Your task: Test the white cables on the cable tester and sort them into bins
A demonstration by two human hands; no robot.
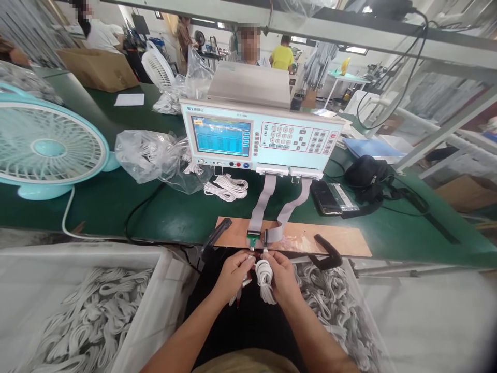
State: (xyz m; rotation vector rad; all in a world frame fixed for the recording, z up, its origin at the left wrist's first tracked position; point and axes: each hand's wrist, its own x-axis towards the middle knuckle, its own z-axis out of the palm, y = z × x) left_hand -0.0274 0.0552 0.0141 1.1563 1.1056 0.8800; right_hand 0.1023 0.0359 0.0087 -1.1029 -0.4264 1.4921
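Observation:
A coiled white cable (264, 280) hangs from my right hand (284, 275), whose fingers are closed around its plug end at the second ribbon cable's black connector. My left hand (234, 272) pinches a small cable plug (252, 251) just below the green circuit board (253, 239); whether the plug is seated cannot be made out. Grey ribbon cables (263, 202) run from these connectors up to the tester (264, 134), which has a lit blue screen. Under my left hand some cable and a red-tipped item (238, 299) are partly hidden.
A wooden board (330, 235) lies along the table edge, with black clamps (328, 254) at it. Bins of coiled cables (104, 305) flank my lap. On the green table (427, 233) are a turquoise fan (50, 145), bagged cables (151, 153) and a phone (325, 198). Other people are behind.

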